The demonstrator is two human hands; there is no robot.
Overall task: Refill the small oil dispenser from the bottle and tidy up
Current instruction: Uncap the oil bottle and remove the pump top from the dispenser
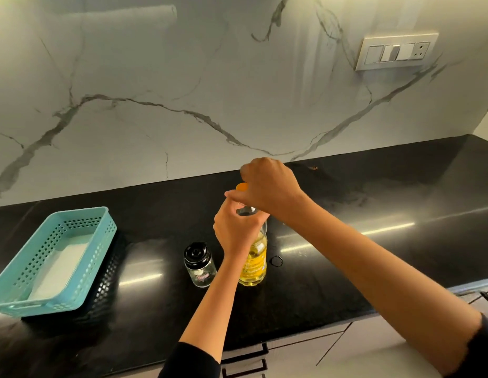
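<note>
Oil bottle (253, 264) stands upright on the black counter (374, 241), its yellow oil filling the body below the grip. The left hand (236, 230) wraps its curled fingers round the clear neck and shoulder, coming up from the near edge. Directly above that grip, the right hand (267, 186) reaches in from the right and closes its fingers over the orange cap (240, 186), of which only a sliver shows at the hand's left edge; whether the cap sits fully on the neck is hidden by the fingers.

Just left of the gripped bottle and lower than the left hand stands the small glass dispenser (200, 266), upright, black lid (196, 252) on, touching neither hand. A small black ring (276, 260) lies on the counter just right of the bottle's base. Well to the left of both hands sits a teal perforated basket (82, 214) with a white sheet in its bottom. Far above and right of the grip, a switch plate (397, 51) is set in the marble wall (183, 77).
</note>
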